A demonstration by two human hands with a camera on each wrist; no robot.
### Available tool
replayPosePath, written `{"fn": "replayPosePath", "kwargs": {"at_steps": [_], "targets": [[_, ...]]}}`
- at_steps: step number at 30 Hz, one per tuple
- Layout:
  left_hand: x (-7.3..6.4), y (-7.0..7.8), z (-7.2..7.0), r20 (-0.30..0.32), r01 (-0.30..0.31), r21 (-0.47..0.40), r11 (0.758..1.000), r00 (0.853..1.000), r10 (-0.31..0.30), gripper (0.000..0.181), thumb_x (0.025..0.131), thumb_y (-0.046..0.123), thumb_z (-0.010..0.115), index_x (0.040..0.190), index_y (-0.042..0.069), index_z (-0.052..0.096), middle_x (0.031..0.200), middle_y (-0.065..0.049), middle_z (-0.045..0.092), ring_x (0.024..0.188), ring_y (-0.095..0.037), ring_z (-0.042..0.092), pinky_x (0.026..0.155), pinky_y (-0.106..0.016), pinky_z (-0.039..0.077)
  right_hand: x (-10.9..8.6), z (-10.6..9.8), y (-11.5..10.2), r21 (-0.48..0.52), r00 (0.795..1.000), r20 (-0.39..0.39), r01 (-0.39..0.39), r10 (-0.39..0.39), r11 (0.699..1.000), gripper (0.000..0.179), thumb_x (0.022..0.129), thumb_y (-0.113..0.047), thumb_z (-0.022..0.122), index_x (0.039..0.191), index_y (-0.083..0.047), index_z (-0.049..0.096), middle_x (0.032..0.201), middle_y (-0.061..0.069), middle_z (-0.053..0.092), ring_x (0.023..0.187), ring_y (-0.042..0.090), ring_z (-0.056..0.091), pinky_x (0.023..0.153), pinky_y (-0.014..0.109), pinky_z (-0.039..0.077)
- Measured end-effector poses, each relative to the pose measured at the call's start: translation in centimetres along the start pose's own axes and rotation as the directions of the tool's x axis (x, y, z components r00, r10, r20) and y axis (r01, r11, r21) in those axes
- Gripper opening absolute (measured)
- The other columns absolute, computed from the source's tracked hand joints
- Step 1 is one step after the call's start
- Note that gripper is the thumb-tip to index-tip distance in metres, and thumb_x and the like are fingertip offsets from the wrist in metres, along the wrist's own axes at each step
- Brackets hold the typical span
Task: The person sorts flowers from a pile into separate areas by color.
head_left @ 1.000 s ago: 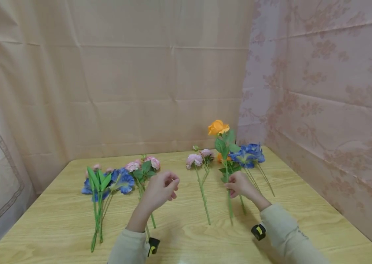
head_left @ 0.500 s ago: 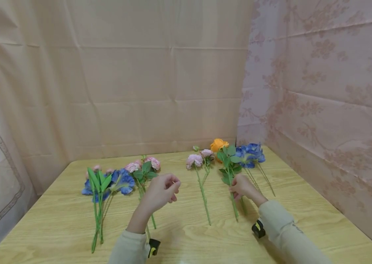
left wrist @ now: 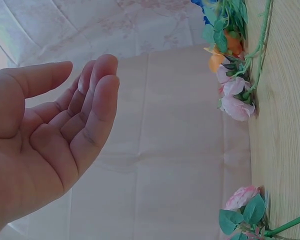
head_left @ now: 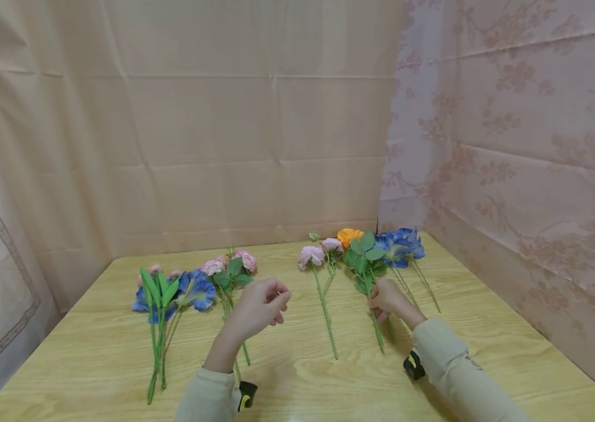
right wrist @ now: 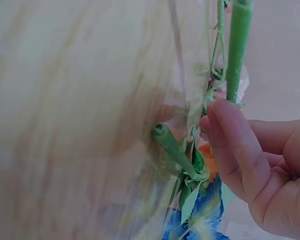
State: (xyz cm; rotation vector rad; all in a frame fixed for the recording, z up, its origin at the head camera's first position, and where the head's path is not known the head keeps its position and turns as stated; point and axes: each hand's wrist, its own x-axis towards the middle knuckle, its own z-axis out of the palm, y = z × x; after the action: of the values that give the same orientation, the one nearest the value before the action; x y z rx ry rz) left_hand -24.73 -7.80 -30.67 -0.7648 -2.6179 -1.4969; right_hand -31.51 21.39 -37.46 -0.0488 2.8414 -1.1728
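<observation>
My right hand (head_left: 389, 298) pinches the green stem (right wrist: 238, 50) of an orange rose (head_left: 350, 237) at the right side of the table. The rose leans away from me, its bloom low near the far edge. Another green stem (right wrist: 174, 152) lies on the table beneath it in the right wrist view, with orange petals beyond. My left hand (head_left: 259, 305) hovers over the table left of centre, fingers loosely curled around nothing; its palm (left wrist: 45, 160) shows in the left wrist view. Below and behind it lie pink flowers (head_left: 244, 259) with green leaves.
Blue flowers (head_left: 401, 246) lie at the far right. Pale pink flowers (head_left: 310, 257) on long stems lie between the hands. At left are green-leaved stems (head_left: 157, 287), more blue flowers (head_left: 197, 290) and small pink blooms. Curtains (head_left: 255, 146) hang behind the wooden table (head_left: 297, 387).
My right hand has lowered the orange rose from a raised, upright pose to near the table among the leaves. My left hand has barely moved.
</observation>
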Motion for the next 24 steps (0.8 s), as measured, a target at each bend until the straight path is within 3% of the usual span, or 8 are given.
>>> {"fn": "replayPosePath", "kwargs": {"at_steps": [11,14,18,24], "targets": [[-0.05,-0.17,-0.08,0.028,-0.029,0.028,0.999,0.999,0.028,0.013,0.091,0.011,0.051,0.091,0.0,0.058,0.065,-0.003,0.053,0.05,-0.014,0.056,0.049,-0.033,0.049,0.09,0.09,-0.05,0.012,1.0,0.02,-0.008,0.008,1.0,0.004,0.075,0.014,0.06,0.073,0.015,0.057,0.052,0.019,0.057,0.043,0.025,0.059,0.045,0.031,0.05],[-0.03,-0.22,-0.08,0.033,-0.034,0.031,0.999,0.999,0.033,0.012,0.091,0.01,0.051,0.09,0.0,0.058,0.065,-0.003,0.053,0.05,-0.014,0.056,0.049,-0.035,0.049,0.04,0.09,-0.1,0.015,1.0,0.029,-0.012,0.011,1.0,0.006,0.076,0.012,0.059,0.071,0.015,0.058,0.051,0.018,0.058,0.043,0.025,0.059,0.045,0.031,0.05],[0.0,-0.28,-0.12,0.038,-0.041,0.028,0.999,0.998,0.04,0.012,0.091,0.01,0.051,0.09,0.0,0.059,0.064,-0.003,0.053,0.049,-0.014,0.055,0.05,-0.039,0.049,-0.12,0.03,-0.35,-0.053,0.999,0.031,-0.017,0.018,0.998,0.014,0.08,0.005,0.06,0.067,0.012,0.06,0.051,0.014,0.057,0.044,0.023,0.059,0.045,0.031,0.05],[0.04,-0.41,-0.26,0.037,-0.041,0.038,0.998,0.999,0.04,0.014,0.091,0.011,0.051,0.091,-0.001,0.059,0.064,-0.002,0.053,0.05,-0.015,0.056,0.048,-0.031,0.048,-0.39,-0.09,-0.97,-0.141,0.999,0.027,-0.014,0.018,0.99,0.024,0.083,-0.003,0.059,0.062,0.008,0.058,0.05,0.012,0.056,0.043,0.022,0.058,0.045,0.03,0.05]]}}
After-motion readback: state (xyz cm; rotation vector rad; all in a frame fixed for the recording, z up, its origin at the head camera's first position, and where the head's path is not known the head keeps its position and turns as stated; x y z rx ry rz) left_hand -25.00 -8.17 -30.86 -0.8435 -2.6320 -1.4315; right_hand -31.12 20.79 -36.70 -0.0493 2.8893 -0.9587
